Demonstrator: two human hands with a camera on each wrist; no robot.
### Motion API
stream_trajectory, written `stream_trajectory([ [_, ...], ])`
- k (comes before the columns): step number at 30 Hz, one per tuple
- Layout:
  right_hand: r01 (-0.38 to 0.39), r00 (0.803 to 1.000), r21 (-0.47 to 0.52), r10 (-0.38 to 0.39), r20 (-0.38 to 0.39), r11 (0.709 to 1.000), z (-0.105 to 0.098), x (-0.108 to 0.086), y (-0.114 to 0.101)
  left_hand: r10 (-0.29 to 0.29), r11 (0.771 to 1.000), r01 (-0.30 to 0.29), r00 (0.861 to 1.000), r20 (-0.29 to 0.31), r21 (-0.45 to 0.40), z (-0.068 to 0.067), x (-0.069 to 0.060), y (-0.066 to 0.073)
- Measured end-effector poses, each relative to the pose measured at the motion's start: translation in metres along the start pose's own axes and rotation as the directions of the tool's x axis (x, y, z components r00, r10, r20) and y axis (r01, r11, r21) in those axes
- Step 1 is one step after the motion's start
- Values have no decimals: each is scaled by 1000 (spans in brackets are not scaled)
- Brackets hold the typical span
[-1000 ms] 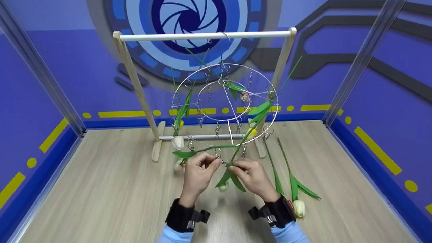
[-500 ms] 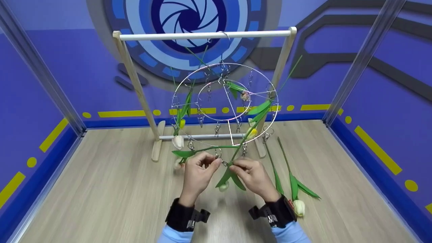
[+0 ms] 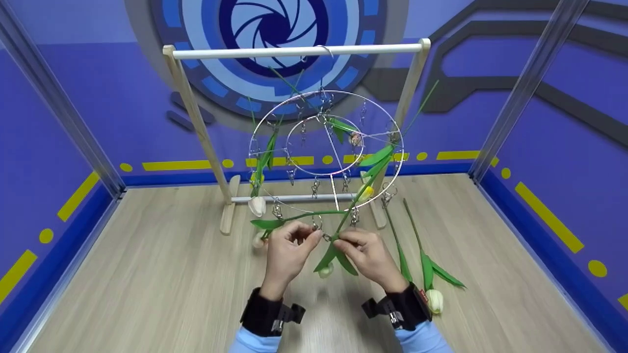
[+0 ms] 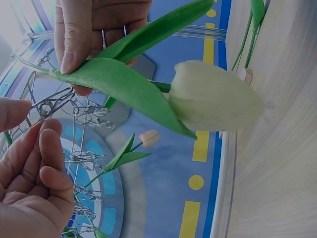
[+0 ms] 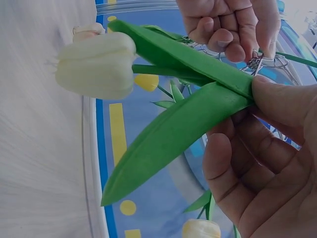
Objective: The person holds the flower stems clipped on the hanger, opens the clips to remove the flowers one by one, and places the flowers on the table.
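Observation:
My right hand [image 3: 367, 255] pinches the green stem of an artificial white tulip [image 5: 96, 64] where its leaves [image 5: 173, 144] branch off. The bloom points down toward the table in the head view. Close by on the left, my left hand [image 3: 288, 252] pinches a wire clip [image 4: 49, 106] between thumb and fingertips. That clip hangs at the near side of a round wire hanger [image 3: 338, 91]. The tulip's stem meets the clip's tip between my hands; whether the clip grips it cannot be made out. The stem's thin end slants up across the hanger.
The hanger hooks over the top bar [image 3: 245, 53] of a wooden rack. Several tulips hang from it, including a yellow one [image 3: 365, 192] and a white one [image 3: 257, 206]. On the table at right lie a pale tulip [image 3: 435, 301] and another green stem [image 3: 400, 260].
Both hands stay almost still, with the tulip and clip between them. At the hanger's left side, a yellow tulip has swayed slightly to the left.

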State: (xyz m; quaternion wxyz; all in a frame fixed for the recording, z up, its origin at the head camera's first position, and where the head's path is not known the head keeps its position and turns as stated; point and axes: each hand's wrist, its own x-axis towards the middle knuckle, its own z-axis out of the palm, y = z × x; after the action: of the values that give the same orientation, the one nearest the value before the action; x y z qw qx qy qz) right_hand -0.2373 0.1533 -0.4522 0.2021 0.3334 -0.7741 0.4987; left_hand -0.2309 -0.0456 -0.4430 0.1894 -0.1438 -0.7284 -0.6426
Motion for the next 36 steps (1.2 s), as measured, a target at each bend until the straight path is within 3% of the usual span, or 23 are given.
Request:
stream_trajectory([
  [13,-6,1000,-29,6,-2,1000,-2,0,0,-34,999,34,999,-7,2,0,0,-1],
  [36,-36,999,-82,39,27,996,-13,-1,-3,-81,997,81,993,-87,4,-1,3,1],
])
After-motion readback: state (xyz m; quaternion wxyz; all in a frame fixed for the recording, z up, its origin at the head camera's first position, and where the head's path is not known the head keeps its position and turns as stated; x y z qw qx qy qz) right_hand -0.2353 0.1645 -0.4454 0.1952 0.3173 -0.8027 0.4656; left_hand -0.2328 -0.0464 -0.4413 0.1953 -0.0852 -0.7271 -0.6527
